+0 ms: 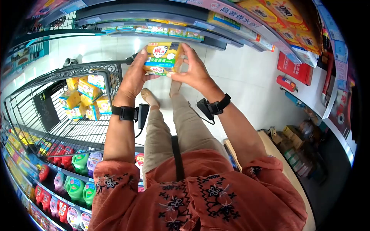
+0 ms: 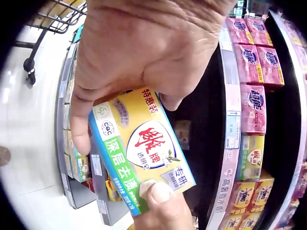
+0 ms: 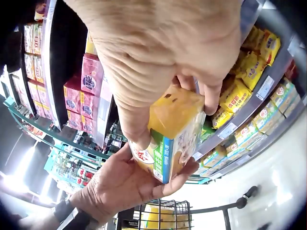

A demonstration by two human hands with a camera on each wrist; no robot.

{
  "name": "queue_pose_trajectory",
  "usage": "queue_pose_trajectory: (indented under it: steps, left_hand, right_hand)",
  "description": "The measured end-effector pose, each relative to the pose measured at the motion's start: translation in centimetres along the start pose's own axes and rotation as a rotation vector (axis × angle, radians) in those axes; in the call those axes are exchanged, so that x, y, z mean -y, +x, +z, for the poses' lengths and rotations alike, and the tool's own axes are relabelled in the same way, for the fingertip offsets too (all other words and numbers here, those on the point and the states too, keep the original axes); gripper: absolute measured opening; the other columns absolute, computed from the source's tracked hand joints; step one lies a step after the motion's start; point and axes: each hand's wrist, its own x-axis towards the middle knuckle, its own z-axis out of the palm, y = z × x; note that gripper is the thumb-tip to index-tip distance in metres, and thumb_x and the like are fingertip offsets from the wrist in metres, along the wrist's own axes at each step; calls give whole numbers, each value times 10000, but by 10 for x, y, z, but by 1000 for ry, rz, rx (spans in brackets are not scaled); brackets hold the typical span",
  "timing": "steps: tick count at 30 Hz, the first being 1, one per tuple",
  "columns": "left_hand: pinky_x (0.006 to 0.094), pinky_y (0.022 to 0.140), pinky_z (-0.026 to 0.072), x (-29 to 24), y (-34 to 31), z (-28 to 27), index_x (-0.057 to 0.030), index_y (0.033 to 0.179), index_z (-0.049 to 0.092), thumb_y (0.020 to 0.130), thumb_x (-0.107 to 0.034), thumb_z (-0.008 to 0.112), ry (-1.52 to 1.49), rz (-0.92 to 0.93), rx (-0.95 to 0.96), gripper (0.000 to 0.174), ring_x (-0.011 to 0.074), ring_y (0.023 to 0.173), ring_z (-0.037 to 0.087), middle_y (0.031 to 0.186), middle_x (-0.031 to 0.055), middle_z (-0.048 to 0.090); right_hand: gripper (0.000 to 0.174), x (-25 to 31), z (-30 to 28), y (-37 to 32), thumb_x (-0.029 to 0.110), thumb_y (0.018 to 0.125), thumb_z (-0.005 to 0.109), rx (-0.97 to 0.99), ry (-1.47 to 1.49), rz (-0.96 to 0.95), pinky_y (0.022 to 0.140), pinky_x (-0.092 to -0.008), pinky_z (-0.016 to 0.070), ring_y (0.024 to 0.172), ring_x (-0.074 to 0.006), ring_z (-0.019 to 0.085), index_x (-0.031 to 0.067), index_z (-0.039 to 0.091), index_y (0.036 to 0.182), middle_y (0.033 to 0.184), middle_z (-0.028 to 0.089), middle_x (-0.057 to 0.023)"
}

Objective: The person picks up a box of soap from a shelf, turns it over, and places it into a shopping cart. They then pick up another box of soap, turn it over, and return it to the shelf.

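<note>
A yellow, green and blue pack of laundry soap [image 1: 162, 57] is held out over the floor between both hands. My left hand [image 1: 133, 79] grips its left end, and my right hand [image 1: 197, 73] grips the opposite end with the thumb near the lower corner. Seen from the left wrist, the printed front of the soap pack [image 2: 146, 143] is turned toward the camera, with the right thumb pressed on it. In the right wrist view, the left palm [image 3: 120, 187] lies under the soap pack [image 3: 172, 124] while right fingers clasp it from above.
On the left stands a wire shopping cart [image 1: 58, 111] with several similar yellow packs [image 1: 90, 90] inside. Shelves of bottles [image 1: 77, 188] run below it. A low shelf [image 1: 154, 24] with soap packs lies ahead, and yellow OMO boxes [image 1: 285, 15] are at upper right.
</note>
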Motion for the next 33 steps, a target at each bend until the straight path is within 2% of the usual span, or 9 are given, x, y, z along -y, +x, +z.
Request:
queue_pose_trajectory:
  steps: [3,6,9,15,18,24,25,28,33]
  left_hand:
    - [371,892,535,5,2,0,-129,1538,386,1048,-496,443,31,75,-21,614,187,1140,621,1340,63,591]
    - [363,870,543,8,6,-1,-130,1554,364,1051,-441,442,2,106,-10,596,188,1139,612,1337,69,587]
    - [361,864,545,10,8,-1,-123,1552,362,1052,-420,433,-48,142,-8,586,191,1132,620,1345,77,588]
    - [401,927,549,10,14,-7,-134,1546,363,1067,-421,396,-175,131,60,559,237,1216,605,1418,90,554]
    - [406,924,549,12,18,-8,-138,1545,362,1074,-416,376,-196,116,63,548,233,1209,606,1420,84,554]
    - [377,912,514,-7,32,19,-107,1538,371,1041,-426,416,-86,303,-55,592,198,1163,609,1357,87,580]
    - [376,913,514,-11,36,24,-111,1538,368,1048,-423,409,-56,335,-71,582,197,1165,606,1357,82,577]
    - [370,914,516,-24,49,41,-109,1539,357,1062,-414,400,15,432,-108,568,198,1163,605,1352,78,571]
    - [364,919,522,-39,82,67,-69,1536,358,1047,-408,447,62,545,-119,602,208,1137,612,1342,110,566]
  right_hand:
    - [1102,7,-3,1,275,659,912,7,5,23,1104,-415,442,1358,-338,471,1,278,1519,1454,452,-222]
    - [1118,4,-2,3,216,675,923,-7,-117,-54,1088,-417,474,1377,-290,452,45,251,1552,1513,406,-191]
    - [1110,9,-3,3,250,669,929,-7,-152,-77,1130,-422,419,1380,-317,451,47,277,1544,1505,420,-201]
    - [1111,23,-6,2,289,652,939,-47,-136,-130,1116,-412,421,1359,-356,465,43,305,1531,1474,452,-203]
    - [1006,25,-8,1,304,697,900,-80,-130,-186,1132,-428,399,1351,-391,450,42,349,1497,1448,449,-235]
    - [660,15,-5,5,190,822,794,-251,-183,-135,990,-424,497,1205,-357,561,42,497,1394,1286,542,-183]
    - [567,16,-5,7,153,856,746,-294,-225,-149,876,-421,540,1075,-320,621,32,523,1363,1214,556,-157]
    - [541,18,-9,12,123,877,711,-269,-128,7,793,-381,560,983,-279,655,33,517,1374,1171,572,-149]
    - [579,-4,-11,32,79,896,674,-330,75,-2,742,-317,567,945,-219,679,-3,458,1427,1231,595,-165]
